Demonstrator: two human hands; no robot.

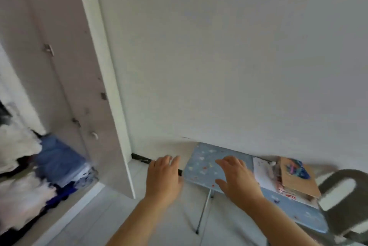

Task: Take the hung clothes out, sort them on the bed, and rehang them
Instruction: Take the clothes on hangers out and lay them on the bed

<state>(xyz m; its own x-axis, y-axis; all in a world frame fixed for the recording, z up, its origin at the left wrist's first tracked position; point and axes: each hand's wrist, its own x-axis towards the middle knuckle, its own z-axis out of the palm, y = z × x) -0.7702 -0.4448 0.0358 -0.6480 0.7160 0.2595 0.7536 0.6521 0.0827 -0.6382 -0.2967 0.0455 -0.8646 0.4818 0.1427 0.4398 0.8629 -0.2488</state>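
Fingers of the left hand [163,178] and the right hand [237,180] are extended, slightly apart, holding nothing; the right hovers over a blue patterned ironing board [201,166]. Blurred white and blue clothes [57,158] sit inside the open beige wardrobe [65,66].

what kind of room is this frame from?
Probably a home bedroom or laundry corner: an open wardrobe with piled clothes at left, a blue-covered ironing board against the white wall, a chair at right.

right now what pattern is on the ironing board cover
Light blue with small white and reddish spots, on the ironing board cover in the head view.
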